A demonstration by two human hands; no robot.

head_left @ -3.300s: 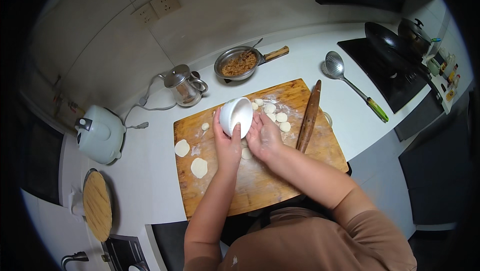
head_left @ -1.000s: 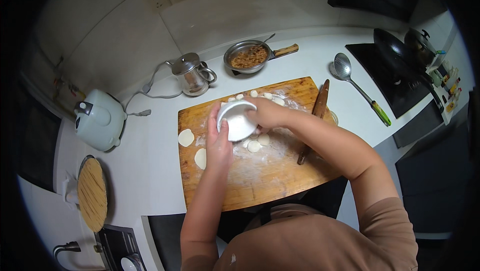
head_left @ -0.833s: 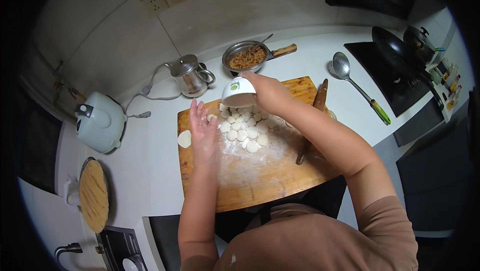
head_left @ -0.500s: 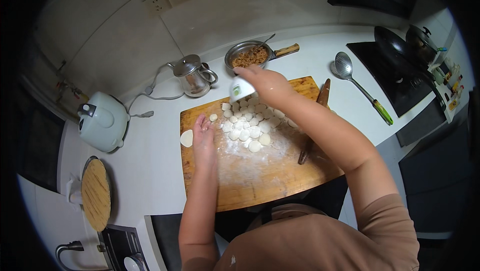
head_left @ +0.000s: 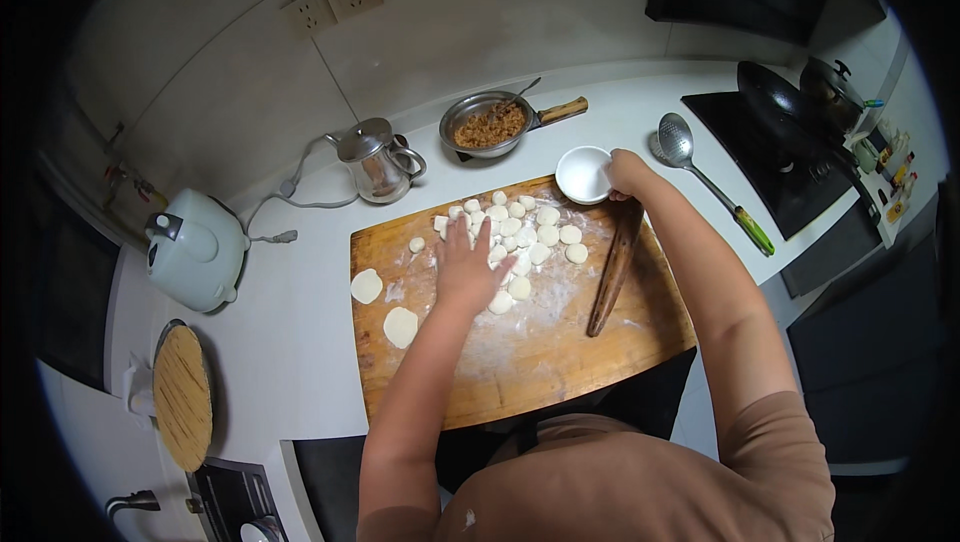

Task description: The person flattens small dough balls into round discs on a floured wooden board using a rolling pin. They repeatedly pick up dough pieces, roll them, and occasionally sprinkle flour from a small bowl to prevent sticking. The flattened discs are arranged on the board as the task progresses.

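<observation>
My left hand [head_left: 468, 270] lies with fingers spread over small floured dough pieces [head_left: 548, 234] in the middle of a wooden board [head_left: 470, 377]. By its rim, my right hand [head_left: 628, 175] grips a white bowl [head_left: 583, 175] at the board's far right edge; a little white shows inside the bowl. A dark wooden rolling pin [head_left: 616, 277] lies on the board below that hand. Two flat dough wrappers rest at the left: one wrapper [head_left: 367, 286] near the edge, another wrapper [head_left: 401, 327] closer to me. One dough piece [head_left: 417, 244] sits apart from the cluster.
Behind the board stand a metal kettle [head_left: 375, 162] and a pan of brown filling [head_left: 488, 127] with a spoon. A slotted ladle [head_left: 676, 140] lies right, beside a black stove [head_left: 770, 152]. Leftward are a pale green appliance [head_left: 198, 250] and a round tan lid-like disc [head_left: 183, 397].
The white bowl, tipped over the dough before, has moved right to the board's far edge with my right hand. My left hand has moved right onto the dough pieces, uncovering a second wrapper.
</observation>
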